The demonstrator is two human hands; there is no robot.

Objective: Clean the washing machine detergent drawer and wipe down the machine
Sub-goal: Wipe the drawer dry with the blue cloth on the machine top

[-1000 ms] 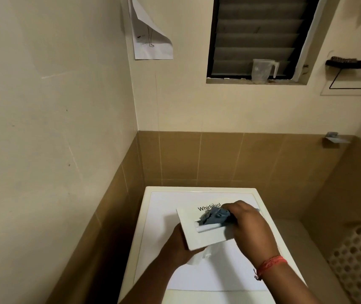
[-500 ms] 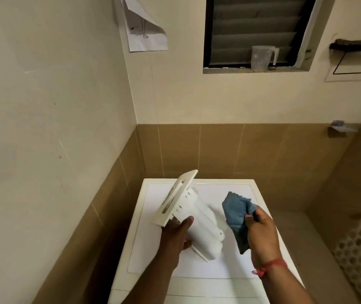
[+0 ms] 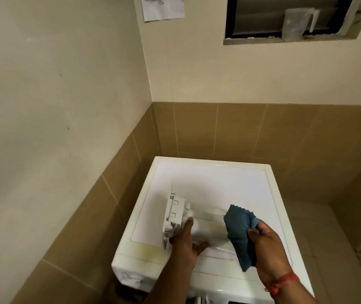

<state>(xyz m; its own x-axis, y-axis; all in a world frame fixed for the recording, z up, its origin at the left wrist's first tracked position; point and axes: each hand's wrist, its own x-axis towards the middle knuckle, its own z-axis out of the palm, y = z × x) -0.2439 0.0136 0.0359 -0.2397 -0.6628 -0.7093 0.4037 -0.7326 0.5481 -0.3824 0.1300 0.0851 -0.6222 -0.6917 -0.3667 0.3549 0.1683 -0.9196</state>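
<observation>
A white washing machine (image 3: pixel 214 178) stands in the corner, seen from above. My left hand (image 3: pixel 186 242) grips the white detergent drawer (image 3: pixel 175 212), held low over the machine's top with its front panel facing left and its body pointing right. My right hand (image 3: pixel 265 240) pinches a blue cloth (image 3: pixel 239 233), which hangs folded beside the drawer's right end. The cloth's left edge meets the drawer's body. A red thread is tied around my right wrist.
Cream walls with brown tile (image 3: pixel 236 128) close in on the left and behind the machine. A louvred window (image 3: pixel 289 16) above holds a clear plastic jug (image 3: pixel 295 23). A paper sheet (image 3: pixel 164 7) hangs on the wall. Tiled floor (image 3: pixel 315 238) lies to the right.
My left hand turned the drawer over and lowered it toward the machine's top. My right hand took the cloth off the front panel and brought it to the drawer's side. The camera tilted down.
</observation>
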